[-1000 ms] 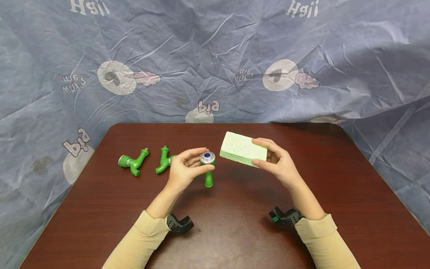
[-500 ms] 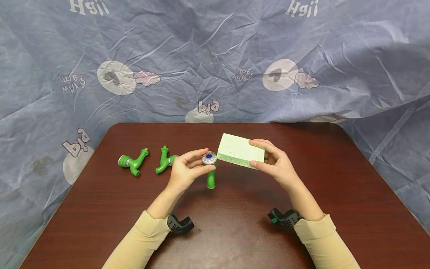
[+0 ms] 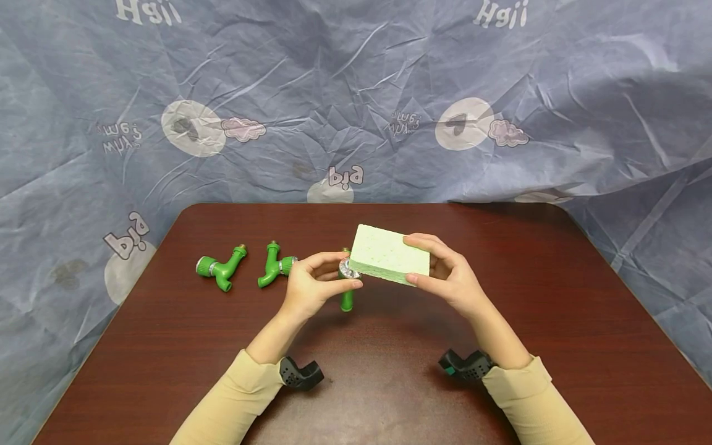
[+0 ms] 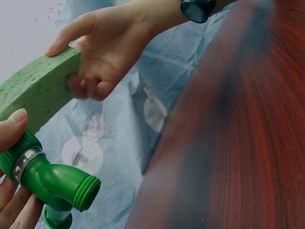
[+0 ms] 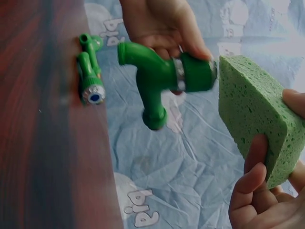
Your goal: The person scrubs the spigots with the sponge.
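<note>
My left hand (image 3: pixel 308 284) pinches a green faucet (image 5: pixel 159 76) by its ribbed knob, between thumb and fingers. In the head view the faucet's spout points down and its silver knob face is partly covered by the sponge. My right hand (image 3: pixel 450 275) grips a light green rectangular sponge (image 3: pixel 388 253) by its right end, thumb on the near side. The sponge's left end overlaps the knob in the head view. From the right wrist, the sponge's edge stands right at the knob's end face. Both things are held up above the table.
Two more green faucets lie on the dark red-brown table (image 3: pixel 556 296) at the left: one faucet (image 3: pixel 222 269) farther left, another faucet (image 3: pixel 272 266) just behind my left hand. A printed grey-blue cloth (image 3: pixel 356 93) hangs behind the table. Each wrist wears a black band.
My right hand has brought the sponge left and slightly down, so it now overlaps the faucet's knob. My left hand has shifted slightly right, and the faucet has tilted a little.
</note>
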`<state>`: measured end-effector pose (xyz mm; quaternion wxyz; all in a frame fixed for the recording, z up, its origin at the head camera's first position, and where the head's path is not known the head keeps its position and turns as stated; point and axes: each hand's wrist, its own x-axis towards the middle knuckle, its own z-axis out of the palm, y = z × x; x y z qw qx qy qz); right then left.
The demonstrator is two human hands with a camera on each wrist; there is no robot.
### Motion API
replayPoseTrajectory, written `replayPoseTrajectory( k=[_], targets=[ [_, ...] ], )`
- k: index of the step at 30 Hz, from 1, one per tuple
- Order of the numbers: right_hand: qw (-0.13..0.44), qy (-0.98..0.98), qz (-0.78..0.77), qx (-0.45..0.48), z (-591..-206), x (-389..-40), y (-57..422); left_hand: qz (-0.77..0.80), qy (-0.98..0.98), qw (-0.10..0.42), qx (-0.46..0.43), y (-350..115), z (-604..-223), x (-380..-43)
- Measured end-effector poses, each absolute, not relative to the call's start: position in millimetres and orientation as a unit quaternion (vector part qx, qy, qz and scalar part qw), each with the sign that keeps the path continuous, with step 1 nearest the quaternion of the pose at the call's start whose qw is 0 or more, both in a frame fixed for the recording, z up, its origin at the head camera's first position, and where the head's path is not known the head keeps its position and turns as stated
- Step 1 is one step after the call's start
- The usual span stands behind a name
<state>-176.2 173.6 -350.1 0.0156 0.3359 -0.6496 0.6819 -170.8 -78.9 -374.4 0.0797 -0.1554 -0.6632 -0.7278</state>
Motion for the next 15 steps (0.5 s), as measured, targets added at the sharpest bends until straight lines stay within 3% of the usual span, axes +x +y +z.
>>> replayPoseTrajectory(
  k=[6,12,15],
  targets=[
    [0.024,-0.672,0.664,0.328,-354.9,-173.8,163.6,-0.722,-0.667,0.089,-0.158,-76.3,-376.2,-169.4],
    [0.068,-0.673,0.692,0.254,-354.7,-175.1,164.9,-0.727,-0.661,0.094,-0.160,-75.3,-375.6,-169.1],
    [0.052,-0.647,0.709,0.275,-352.9,-174.3,166.3,-0.729,-0.658,0.096,-0.164,-75.7,-374.9,-168.8]
  ],
)
